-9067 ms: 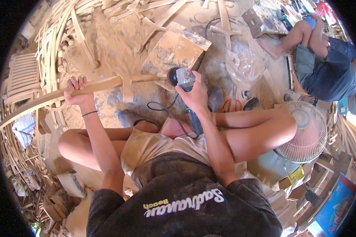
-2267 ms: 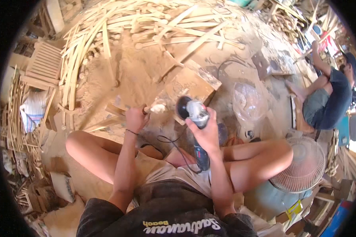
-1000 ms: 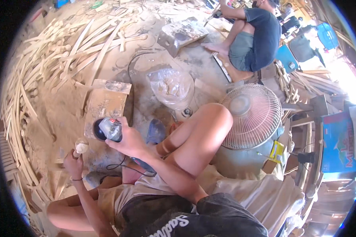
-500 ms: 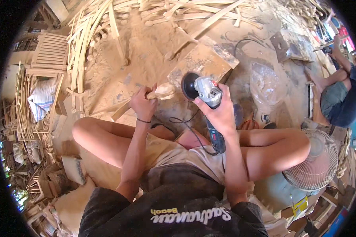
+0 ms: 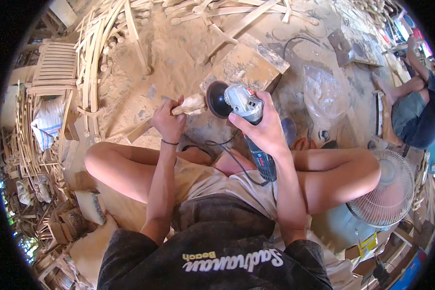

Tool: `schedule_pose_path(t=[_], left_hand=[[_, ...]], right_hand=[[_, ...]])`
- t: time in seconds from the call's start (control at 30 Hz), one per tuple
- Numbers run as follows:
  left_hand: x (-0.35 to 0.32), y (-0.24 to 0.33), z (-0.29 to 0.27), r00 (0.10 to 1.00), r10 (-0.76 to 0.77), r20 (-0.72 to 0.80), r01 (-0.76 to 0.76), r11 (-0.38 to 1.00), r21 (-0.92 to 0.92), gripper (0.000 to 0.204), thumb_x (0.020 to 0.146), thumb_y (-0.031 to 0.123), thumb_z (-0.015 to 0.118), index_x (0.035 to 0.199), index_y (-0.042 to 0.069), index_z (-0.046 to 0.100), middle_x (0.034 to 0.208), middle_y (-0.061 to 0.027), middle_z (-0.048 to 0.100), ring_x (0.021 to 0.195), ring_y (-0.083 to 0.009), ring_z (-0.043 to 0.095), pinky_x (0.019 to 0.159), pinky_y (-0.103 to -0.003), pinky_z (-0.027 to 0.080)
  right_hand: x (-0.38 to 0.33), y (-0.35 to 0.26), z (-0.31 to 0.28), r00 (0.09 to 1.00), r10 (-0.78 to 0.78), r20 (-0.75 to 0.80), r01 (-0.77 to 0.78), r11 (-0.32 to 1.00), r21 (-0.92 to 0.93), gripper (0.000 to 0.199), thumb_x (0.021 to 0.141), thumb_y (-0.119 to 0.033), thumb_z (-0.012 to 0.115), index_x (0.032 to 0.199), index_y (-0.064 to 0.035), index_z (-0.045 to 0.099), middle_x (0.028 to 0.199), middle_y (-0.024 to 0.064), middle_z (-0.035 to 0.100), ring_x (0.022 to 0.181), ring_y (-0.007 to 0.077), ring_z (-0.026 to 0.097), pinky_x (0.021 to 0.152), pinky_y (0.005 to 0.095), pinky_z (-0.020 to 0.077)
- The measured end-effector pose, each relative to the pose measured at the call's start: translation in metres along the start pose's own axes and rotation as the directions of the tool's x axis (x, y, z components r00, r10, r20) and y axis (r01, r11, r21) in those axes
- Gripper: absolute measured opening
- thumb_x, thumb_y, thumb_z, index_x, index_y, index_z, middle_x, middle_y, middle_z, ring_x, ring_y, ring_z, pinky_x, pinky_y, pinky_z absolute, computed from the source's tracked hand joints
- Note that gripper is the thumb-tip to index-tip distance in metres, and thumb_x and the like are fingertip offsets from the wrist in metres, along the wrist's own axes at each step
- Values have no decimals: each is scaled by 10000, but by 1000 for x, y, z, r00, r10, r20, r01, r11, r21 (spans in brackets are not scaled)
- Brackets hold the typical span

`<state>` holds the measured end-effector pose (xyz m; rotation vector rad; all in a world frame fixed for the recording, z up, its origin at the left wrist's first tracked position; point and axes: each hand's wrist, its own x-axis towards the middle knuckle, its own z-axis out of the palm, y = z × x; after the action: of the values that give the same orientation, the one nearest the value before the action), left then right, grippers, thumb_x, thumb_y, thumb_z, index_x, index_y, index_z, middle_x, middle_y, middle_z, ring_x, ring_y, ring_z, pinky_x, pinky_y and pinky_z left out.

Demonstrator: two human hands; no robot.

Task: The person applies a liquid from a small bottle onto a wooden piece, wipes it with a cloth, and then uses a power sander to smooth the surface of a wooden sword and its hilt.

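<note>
While the small wooden piece (image 5: 192, 103) sits pinched in the left hand (image 5: 169, 121), its free end meets the black sanding disc (image 5: 216, 99) of the angle grinder (image 5: 246, 121). Left fingers are closed tight around the near end of the piece, held just above the sawdust-covered floor (image 5: 179, 58). The right hand (image 5: 263, 130) wraps the grinder body, fingers closed over the grey head, cord (image 5: 227, 154) trailing back over the lap. Step in hand looks like sanding or shaping the piece's tip. Next move probably calls for turning the piece against the disc with light pressure, fingers kept clear of the rim. Person sits cross-legged; a wood block (image 5: 249, 63) lies just beyond the disc, a fan (image 5: 389, 193) stands to the right, another person (image 5: 418, 111) sits well apart.
</note>
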<state>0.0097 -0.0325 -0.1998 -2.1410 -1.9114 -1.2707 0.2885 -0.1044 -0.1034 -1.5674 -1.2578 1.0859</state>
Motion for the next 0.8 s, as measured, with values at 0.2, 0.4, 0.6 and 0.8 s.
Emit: schedule_pose_path(t=[0.2,0.4,0.6,0.8], left_hand=[[4,-4,-3,997,41,73,-43,999,25,136,741,112,809,722,94,676,664,-109,651,620,-322,661,586,-425,489],[19,-15,-15,991,66,120,-63,998,-27,113,691,179,783,733,91,726,659,-121,676,618,-329,689,582,-417,524],[30,-24,-24,979,178,103,-172,983,-59,263,659,306,810,751,71,735,623,-119,648,591,-328,668,566,-422,523],[93,-7,-80,895,423,-140,-439,890,-123,436,722,423,894,839,40,722,658,-95,623,582,-284,635,575,-396,508]], right_hand=[[0,15,6,999,43,2,-43,999,18,836,827,-362,948,1420,39,515,1239,283,747,1218,372,733,1047,438,556],[-1,27,-1,989,127,-75,-119,988,102,785,841,-283,950,1398,52,510,1080,189,757,894,242,753,826,381,606],[-1,43,-12,968,163,-189,-125,973,195,674,869,-222,941,1350,55,559,980,84,721,775,125,670,694,305,562],[1,50,-17,956,196,-217,-135,955,264,577,921,-189,904,1353,-7,568,854,26,679,620,102,623,516,296,533]])
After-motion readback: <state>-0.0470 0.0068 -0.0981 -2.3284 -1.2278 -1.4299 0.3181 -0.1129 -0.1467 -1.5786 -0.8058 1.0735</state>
